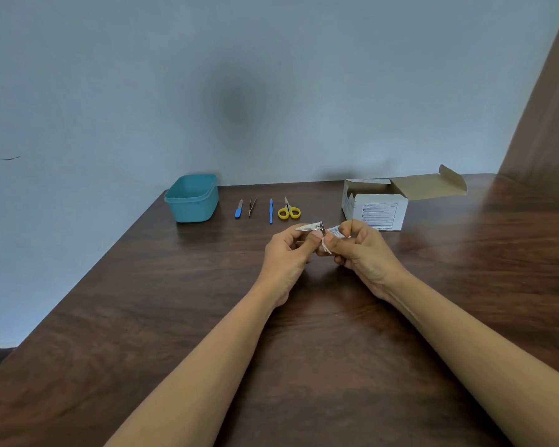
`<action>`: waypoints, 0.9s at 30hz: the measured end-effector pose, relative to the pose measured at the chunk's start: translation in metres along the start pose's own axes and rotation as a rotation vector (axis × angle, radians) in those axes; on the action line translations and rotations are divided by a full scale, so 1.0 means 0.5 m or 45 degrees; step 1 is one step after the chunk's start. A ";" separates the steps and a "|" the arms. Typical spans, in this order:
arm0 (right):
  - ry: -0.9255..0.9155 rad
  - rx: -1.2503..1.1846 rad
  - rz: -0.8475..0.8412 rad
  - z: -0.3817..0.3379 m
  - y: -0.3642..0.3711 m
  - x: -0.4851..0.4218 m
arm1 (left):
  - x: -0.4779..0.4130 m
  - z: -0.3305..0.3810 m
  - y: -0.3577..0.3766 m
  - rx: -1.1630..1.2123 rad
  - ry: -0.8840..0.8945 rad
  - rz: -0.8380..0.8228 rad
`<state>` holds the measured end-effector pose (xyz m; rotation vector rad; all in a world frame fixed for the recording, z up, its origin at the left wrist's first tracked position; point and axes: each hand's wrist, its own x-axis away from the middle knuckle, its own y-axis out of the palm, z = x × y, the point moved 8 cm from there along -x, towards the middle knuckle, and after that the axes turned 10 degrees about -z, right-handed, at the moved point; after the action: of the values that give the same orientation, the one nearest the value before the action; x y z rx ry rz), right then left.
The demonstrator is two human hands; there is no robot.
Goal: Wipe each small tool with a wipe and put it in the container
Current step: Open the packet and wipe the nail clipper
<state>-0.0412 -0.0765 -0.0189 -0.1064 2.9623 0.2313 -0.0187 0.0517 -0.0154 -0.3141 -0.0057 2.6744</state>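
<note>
My left hand (286, 253) grips a small silver nail clipper (312, 227) above the middle of the table. My right hand (360, 250) pinches a white wipe (331, 235) against the clipper's end. Farther back, several small tools lie in a row: a blue-handled file (238, 209), thin tweezers (251, 206), a slim blue tool (271, 211) and yellow-handled scissors (289, 210). The teal plastic container (192, 199) stands open at the left end of the row, with no tool visible inside.
A white cardboard box (380, 206) with its lid flap open stands at the back right, just behind my right hand. The dark wooden table (175, 317) ends at a blue-grey wall behind and falls away along its left edge.
</note>
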 end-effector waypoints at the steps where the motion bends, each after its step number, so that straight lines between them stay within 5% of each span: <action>1: 0.003 -0.022 -0.010 0.002 -0.001 -0.001 | 0.000 0.000 0.000 0.001 -0.001 0.004; 8: -0.031 -0.146 0.001 -0.003 0.001 0.002 | -0.001 0.002 0.000 -0.010 0.016 0.003; 18: -0.246 0.145 -0.028 -0.025 0.016 0.006 | -0.001 0.004 0.001 -0.003 0.027 0.011; 27: -0.176 0.040 -0.085 -0.007 0.014 -0.009 | -0.003 0.009 -0.001 0.037 0.019 0.018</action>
<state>-0.0379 -0.0699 -0.0138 -0.1774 2.8184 0.1754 -0.0182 0.0516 -0.0109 -0.3259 0.0398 2.6835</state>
